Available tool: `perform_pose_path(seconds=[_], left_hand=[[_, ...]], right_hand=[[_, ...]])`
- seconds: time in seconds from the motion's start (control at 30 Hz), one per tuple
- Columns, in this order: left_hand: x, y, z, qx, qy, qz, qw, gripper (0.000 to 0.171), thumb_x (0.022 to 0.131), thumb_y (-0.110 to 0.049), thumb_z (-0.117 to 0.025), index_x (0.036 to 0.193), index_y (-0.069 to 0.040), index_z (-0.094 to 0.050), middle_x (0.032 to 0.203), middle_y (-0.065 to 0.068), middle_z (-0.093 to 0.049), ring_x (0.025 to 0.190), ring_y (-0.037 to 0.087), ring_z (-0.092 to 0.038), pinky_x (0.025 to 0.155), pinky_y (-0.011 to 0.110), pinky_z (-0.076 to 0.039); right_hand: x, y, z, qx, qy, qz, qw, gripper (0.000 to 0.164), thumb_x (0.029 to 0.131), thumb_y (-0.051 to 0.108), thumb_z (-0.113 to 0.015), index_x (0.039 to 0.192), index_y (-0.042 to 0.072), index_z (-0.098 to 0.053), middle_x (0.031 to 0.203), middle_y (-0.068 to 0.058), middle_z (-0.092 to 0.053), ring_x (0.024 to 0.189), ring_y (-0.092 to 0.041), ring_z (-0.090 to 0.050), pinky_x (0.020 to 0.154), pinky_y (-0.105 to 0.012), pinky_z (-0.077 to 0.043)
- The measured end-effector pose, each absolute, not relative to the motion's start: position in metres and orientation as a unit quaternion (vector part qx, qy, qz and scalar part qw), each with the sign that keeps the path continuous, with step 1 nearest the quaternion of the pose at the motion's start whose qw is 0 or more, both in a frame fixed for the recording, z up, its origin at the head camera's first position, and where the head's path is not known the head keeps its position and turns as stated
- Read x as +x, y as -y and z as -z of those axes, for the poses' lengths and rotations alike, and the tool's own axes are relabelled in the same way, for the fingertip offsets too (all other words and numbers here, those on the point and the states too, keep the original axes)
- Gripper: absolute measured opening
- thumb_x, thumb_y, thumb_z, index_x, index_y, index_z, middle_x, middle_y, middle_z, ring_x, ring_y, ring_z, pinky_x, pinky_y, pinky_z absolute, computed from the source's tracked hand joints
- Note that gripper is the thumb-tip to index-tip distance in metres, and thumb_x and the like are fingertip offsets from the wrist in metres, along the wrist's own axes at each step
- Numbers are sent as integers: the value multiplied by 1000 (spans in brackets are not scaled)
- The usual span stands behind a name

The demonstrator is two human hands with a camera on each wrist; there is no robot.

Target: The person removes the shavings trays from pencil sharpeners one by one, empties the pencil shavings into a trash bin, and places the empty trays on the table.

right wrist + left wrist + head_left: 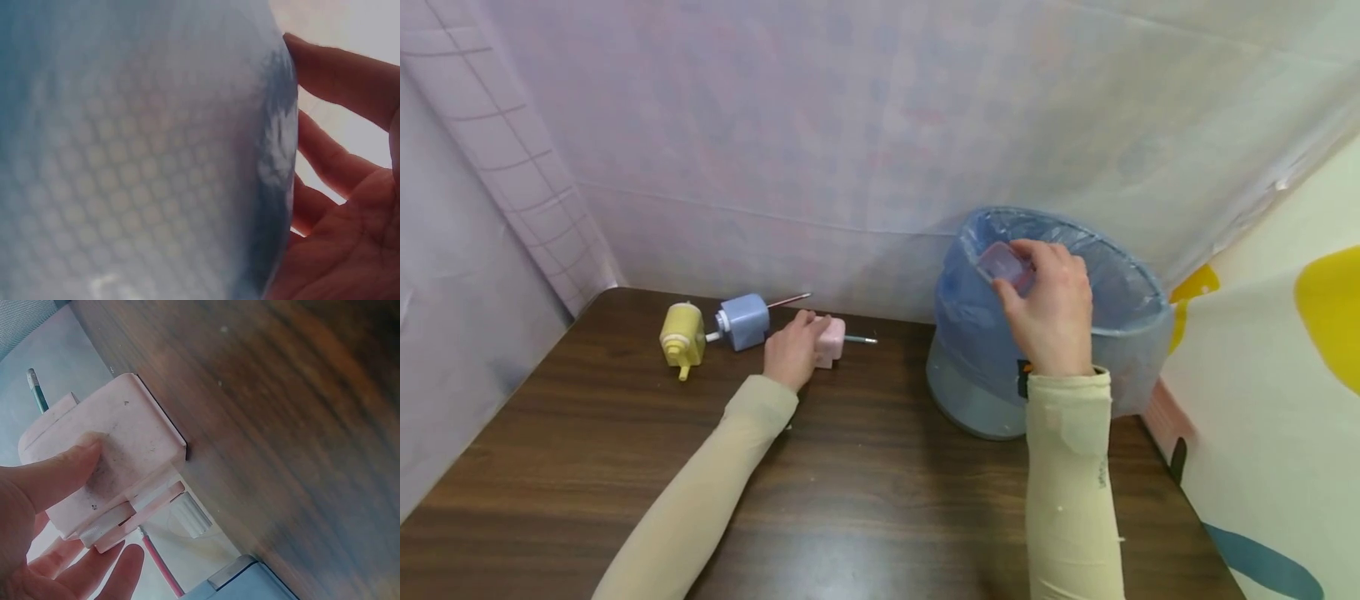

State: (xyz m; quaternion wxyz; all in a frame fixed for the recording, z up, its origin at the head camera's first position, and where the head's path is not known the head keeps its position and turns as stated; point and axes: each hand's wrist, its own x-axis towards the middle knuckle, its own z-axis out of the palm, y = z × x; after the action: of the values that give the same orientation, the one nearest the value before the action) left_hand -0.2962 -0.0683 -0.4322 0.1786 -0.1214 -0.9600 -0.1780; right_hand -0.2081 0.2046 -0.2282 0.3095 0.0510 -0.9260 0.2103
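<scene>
My left hand (793, 350) grips a pink crank pencil sharpener (831, 340) on the table, with a green pencil (859, 339) sticking out of its far side. In the left wrist view, the thumb lies on the sharpener's dark-smudged body (134, 431), and the other fingers are by the crank (140, 519). My right hand (1051, 304) pinches a small translucent pink shavings drawer (1004, 264) between thumb and fingers, tilted over the mouth of a bin (981, 417) with a blue bag liner (966, 292). The bin wall hides the drawer in the right wrist view.
Left of the pink sharpener stand a blue sharpener (747, 322) holding a red pencil (790, 300) and a yellow sharpener (683, 333) with its crank toward me. A pale patterned curtain (820, 167) hangs behind the wooden table (850, 500). The bin stands near the right edge.
</scene>
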Motion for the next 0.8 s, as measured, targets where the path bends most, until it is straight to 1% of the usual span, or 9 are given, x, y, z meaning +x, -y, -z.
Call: perform_pose_path(seconds=[0.2, 0.4, 0.63, 0.7, 0.8], left_hand=[[-297, 67, 431, -119, 961, 180, 173, 60, 81, -8, -81, 137, -15, -62, 133, 17, -61, 88, 38, -68, 67, 49, -57], [-296, 66, 429, -120, 961, 176, 175, 59, 82, -9, -81, 137, -15, -62, 132, 17, -62, 87, 37, -68, 65, 48, -56], [-297, 66, 430, -120, 961, 174, 177, 60, 82, -9, -81, 138, -16, -62, 133, 16, -61, 90, 37, -69, 65, 48, -57], [-297, 66, 430, -120, 961, 174, 178, 60, 82, -9, -81, 138, -16, -62, 133, 16, -61, 89, 37, -68, 65, 48, -57], [-296, 66, 430, -119, 961, 175, 175, 59, 82, -9, -80, 138, -16, -62, 133, 16, -61, 89, 38, -68, 66, 48, -57]], right_hand=[[-209, -204, 229, 52, 919, -217, 326, 38, 87, 8, -76, 123, 2, -65, 115, -22, -65, 102, -41, -54, 88, -54, -45], [-210, -204, 229, 55, 916, -219, 330, 39, 87, 8, -75, 124, 1, -64, 114, -22, -66, 101, -40, -55, 89, -54, -45], [-206, -201, 232, 59, 885, -255, 386, 43, 90, 6, -72, 132, 3, -60, 122, -21, -64, 106, -40, -56, 92, -54, -45], [-205, -199, 234, 72, 873, -265, 403, 43, 92, 6, -70, 133, 4, -60, 123, -21, -63, 107, -39, -57, 92, -53, -46], [-206, -195, 238, 100, 855, -281, 425, 41, 94, 5, -67, 134, 6, -60, 121, -23, -61, 105, -38, -60, 91, -50, -51]])
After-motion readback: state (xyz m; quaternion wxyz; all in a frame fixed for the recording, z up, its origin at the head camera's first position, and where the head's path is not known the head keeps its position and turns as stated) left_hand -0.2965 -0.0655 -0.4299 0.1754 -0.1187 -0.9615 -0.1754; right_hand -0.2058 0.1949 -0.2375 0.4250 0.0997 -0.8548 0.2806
